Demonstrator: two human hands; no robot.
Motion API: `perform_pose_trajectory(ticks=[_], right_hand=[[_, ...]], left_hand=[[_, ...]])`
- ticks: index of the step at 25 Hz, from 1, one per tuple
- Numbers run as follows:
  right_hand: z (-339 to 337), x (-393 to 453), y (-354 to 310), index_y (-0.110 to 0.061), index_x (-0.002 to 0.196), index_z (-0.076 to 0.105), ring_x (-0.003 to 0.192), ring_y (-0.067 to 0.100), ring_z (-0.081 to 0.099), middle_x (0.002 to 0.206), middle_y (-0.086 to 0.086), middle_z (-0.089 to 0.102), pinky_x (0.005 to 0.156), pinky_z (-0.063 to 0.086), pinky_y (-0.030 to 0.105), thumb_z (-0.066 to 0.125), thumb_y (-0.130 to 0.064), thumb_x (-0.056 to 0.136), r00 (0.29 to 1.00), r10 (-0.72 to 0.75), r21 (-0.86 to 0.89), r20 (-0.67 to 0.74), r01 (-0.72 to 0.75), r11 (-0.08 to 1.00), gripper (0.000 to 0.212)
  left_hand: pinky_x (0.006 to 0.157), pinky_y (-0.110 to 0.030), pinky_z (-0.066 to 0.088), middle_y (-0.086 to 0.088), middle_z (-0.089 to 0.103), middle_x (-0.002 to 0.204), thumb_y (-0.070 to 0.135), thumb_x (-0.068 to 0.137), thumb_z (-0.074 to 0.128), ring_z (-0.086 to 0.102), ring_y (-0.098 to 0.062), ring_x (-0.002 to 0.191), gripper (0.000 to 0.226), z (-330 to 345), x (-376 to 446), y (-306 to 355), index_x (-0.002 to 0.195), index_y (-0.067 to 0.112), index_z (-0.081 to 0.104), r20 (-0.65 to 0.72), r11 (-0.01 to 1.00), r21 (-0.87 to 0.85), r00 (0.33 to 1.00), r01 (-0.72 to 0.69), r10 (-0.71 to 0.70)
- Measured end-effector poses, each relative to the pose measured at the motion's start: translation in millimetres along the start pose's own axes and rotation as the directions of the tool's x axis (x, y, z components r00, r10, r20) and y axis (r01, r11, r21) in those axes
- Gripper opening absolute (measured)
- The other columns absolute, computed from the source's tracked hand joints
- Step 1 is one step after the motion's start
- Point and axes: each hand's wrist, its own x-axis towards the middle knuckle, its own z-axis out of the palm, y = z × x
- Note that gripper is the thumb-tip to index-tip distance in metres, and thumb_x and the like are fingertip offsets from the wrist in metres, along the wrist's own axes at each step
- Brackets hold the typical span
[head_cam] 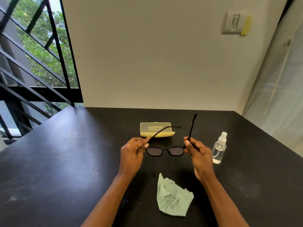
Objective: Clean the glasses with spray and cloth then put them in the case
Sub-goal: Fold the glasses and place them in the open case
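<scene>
Black-framed glasses [164, 151] with dark lenses are held above the black table [65, 161], both temples spread open and pointing away from me. My left hand [133, 153] pinches the left temple near the hinge. My right hand [196, 152] grips the right temple near its hinge. A yellow translucent case [156, 129] lies behind the glasses, its lid down. A clear spray bottle [219, 149] with a white nozzle stands upright just right of my right hand. A crumpled pale green cloth [173, 197] lies on the table between my forearms.
The table's far edge meets a beige wall. A window with black bars is at the left, beyond the table's left edge. A plastic-covered surface rises at the right, and a wall switch [233, 22] sits high up.
</scene>
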Motion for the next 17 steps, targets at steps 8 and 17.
perform_pose_trajectory(ticks=[8, 17], right_hand=[[-5.2, 1.3, -2.8, -0.018, 0.094, 0.068, 0.082, 0.008, 0.062, 0.095, 0.001, 0.066, 0.066, 0.052, 0.015, 0.059, -0.002, 0.085, 0.996, -0.002, 0.004, 0.093, 0.001, 1.000, 0.020], [-6.6, -1.1, -4.4, -0.020, 0.098, 0.067, 0.077, 0.004, 0.065, 0.093, -0.002, 0.067, 0.067, 0.053, 0.016, 0.057, -0.003, 0.086, 0.991, -0.045, -0.076, 0.122, 0.055, 0.996, 0.023]], left_hand=[[0.070, 0.004, 0.039, 0.007, 0.060, 0.089, -0.007, 0.078, 0.065, 0.053, 0.009, 0.074, 0.026, -1.1, -8.2, -4.4, 0.099, 0.007, 0.071, 0.067, 0.978, 0.177, 0.993, -0.111, 0.100], [0.072, -0.021, 0.052, -0.003, 0.068, 0.093, 0.000, 0.079, 0.066, 0.065, -0.013, 0.090, 0.024, 0.0, 0.8, 6.5, 0.102, 0.010, 0.067, 0.132, 0.603, -0.500, 0.743, 0.622, -0.657]])
